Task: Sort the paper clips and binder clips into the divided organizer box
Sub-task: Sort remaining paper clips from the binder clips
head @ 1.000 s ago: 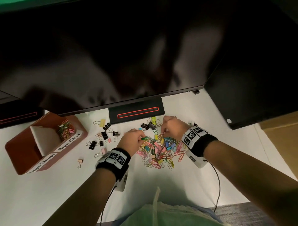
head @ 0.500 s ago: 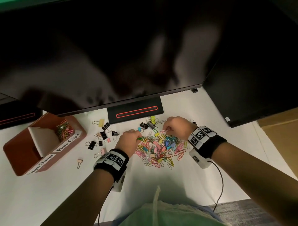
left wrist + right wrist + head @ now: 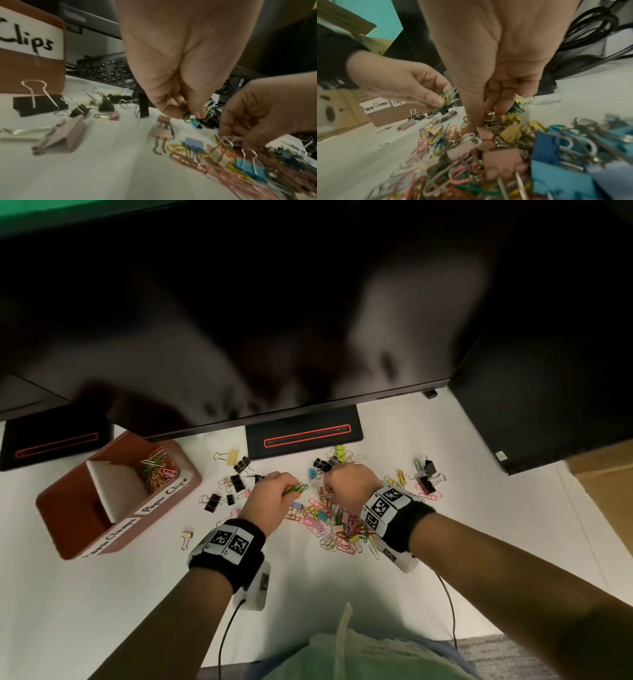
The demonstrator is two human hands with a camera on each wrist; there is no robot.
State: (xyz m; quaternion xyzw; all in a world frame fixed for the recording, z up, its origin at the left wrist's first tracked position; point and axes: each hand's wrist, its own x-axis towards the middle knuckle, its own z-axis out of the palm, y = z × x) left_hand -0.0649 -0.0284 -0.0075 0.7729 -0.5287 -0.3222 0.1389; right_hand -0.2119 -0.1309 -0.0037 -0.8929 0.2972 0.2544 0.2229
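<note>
My left hand (image 3: 270, 496) hovers at the left edge of the mixed clip pile (image 3: 337, 525) and pinches a small bunch of green and yellow paper clips (image 3: 188, 115) between thumb and fingertips. My right hand (image 3: 346, 486) reaches down into the far edge of the pile. Its thumb and curled fingers (image 3: 498, 108) close on a wire clip there, though exactly which one is blurred. The brown divided organizer box (image 3: 73, 517) stands to the left, with coloured paper clips (image 3: 157, 470) in its far compartment labelled "Paper Clips".
Black and pastel binder clips (image 3: 236, 482) lie scattered between box and pile, and a few more (image 3: 424, 477) lie to the right. A monitor (image 3: 239, 320) overhangs the white desk (image 3: 102, 611), its base (image 3: 305, 436) just behind the clips. A keyboard (image 3: 106, 71) sits farther back.
My right hand has come back left and down onto the pile's far edge. My left hand has stayed beside it with its bunch of paper clips.
</note>
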